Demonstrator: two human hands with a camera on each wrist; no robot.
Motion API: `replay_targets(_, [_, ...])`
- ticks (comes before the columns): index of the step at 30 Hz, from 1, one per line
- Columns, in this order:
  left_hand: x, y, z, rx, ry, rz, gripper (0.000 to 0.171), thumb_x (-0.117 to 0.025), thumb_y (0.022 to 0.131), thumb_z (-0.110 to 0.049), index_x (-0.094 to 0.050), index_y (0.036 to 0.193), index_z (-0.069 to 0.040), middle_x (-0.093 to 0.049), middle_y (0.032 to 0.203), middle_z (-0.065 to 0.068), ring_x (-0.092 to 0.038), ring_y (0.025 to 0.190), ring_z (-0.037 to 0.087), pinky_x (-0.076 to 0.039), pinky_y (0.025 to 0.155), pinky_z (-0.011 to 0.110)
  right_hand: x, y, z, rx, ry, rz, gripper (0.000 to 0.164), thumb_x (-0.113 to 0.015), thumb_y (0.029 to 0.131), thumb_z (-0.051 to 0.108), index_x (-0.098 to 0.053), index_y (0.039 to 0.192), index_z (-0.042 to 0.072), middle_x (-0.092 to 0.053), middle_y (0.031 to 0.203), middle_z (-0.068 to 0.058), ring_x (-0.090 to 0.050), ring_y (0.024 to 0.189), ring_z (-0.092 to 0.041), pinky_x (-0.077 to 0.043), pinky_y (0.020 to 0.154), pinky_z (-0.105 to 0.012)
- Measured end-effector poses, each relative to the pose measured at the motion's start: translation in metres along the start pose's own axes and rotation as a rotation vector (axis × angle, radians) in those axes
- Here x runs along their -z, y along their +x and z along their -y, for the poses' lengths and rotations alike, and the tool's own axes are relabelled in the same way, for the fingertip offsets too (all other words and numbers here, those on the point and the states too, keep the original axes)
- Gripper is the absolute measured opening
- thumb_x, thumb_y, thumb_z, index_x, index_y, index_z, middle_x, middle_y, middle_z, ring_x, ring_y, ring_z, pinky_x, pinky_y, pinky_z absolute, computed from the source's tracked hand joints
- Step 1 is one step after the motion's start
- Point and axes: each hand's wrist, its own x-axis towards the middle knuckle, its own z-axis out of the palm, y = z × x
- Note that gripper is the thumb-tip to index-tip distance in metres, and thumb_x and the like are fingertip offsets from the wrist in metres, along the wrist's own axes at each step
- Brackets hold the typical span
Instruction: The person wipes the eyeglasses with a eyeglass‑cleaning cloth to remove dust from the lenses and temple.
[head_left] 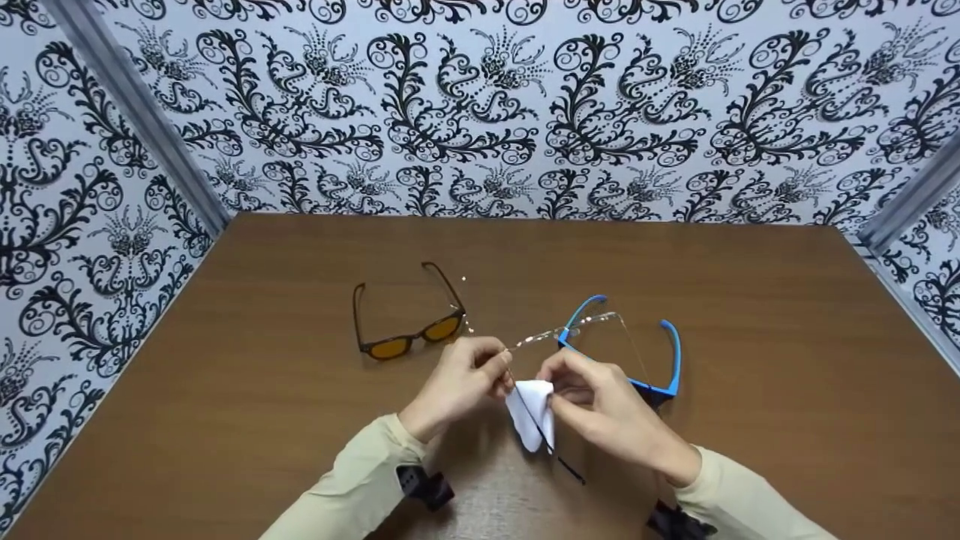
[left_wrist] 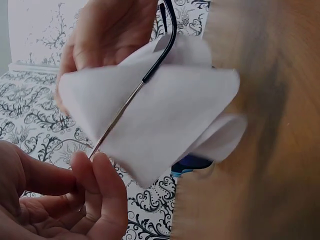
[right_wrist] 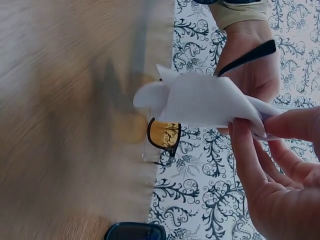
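Note:
My left hand (head_left: 461, 379) pinches the thin metal temple of a pair of glasses (left_wrist: 118, 116) between thumb and fingers. Its dark curved temple tip points down toward me in the head view. A white cloth (head_left: 527, 429) is folded behind and around this temple, hiding much of the glasses. My right hand (head_left: 615, 412) pinches the cloth between thumb and fingers from the right. From close to the left fingers, a thin chain with shiny beads (head_left: 544, 335) runs right, over the blue-framed glasses (head_left: 677, 360), which lie just beyond the right hand.
Brown sunglasses with amber lenses (head_left: 390, 348) lie with temples spread, left of and beyond the left hand. A few small shiny beads show beside them. The wooden table (head_left: 262, 300) is bordered at the back and left by patterned black-and-white panels (head_left: 480, 112).

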Motion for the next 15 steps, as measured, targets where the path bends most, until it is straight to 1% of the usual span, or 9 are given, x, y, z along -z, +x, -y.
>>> replay_targets(4, [-0.005,-0.001,-0.001,-0.014,-0.001,-0.018,0.020,-0.054,0.094,0.000,-0.063,0.077,0.004,-0.061,0.066,0.005,-0.055,0.055,0.010,-0.050,0.055,0.026,-0.002,0.005,0.000,-0.027,0.019,-0.048,0.021,-0.057,0.086,-0.013,-0.058,0.098,0.004,-0.064,0.096,-0.003,-0.067,0.087,-0.020,-0.056,0.077,-0.034])
replay_targets(7, [-0.008,-0.002,-0.001,-0.019,-0.010,-0.039,0.019,-0.056,0.094,-0.001,-0.064,0.077,0.003,-0.061,0.066,0.005,-0.056,0.056,0.010,-0.051,0.055,0.025,-0.004,0.008,0.001,-0.048,0.036,-0.100,0.019,-0.058,0.087,-0.011,-0.058,0.098,0.004,-0.065,0.098,-0.005,-0.066,0.089,-0.021,-0.056,0.077,-0.035])
replay_targets(9, [-0.010,-0.002,-0.001,-0.021,-0.022,-0.050,0.018,-0.057,0.094,-0.002,-0.065,0.079,0.002,-0.062,0.067,0.004,-0.058,0.057,0.010,-0.053,0.056,0.028,-0.005,0.010,0.002,-0.063,0.047,-0.142,0.017,-0.059,0.088,-0.010,-0.058,0.099,0.003,-0.065,0.098,-0.006,-0.065,0.091,-0.022,-0.056,0.077,-0.035])
replay_targets(12, [-0.012,-0.002,0.000,-0.025,-0.016,-0.067,0.017,-0.058,0.094,-0.001,-0.066,0.080,0.002,-0.063,0.068,0.004,-0.060,0.058,0.011,-0.055,0.059,0.037,-0.007,0.013,0.003,-0.082,0.060,-0.195,0.018,-0.058,0.087,-0.011,-0.058,0.099,0.002,-0.065,0.098,-0.009,-0.065,0.091,-0.022,-0.056,0.077,-0.034])
replay_targets(15, [-0.013,-0.002,0.002,-0.018,-0.025,-0.075,0.017,-0.057,0.094,0.000,-0.066,0.080,0.002,-0.063,0.069,0.004,-0.060,0.058,0.011,-0.056,0.061,0.043,-0.009,0.013,0.003,-0.081,0.063,-0.219,0.020,-0.057,0.086,-0.013,-0.058,0.100,0.001,-0.064,0.097,-0.010,-0.065,0.089,-0.022,-0.056,0.076,-0.034])
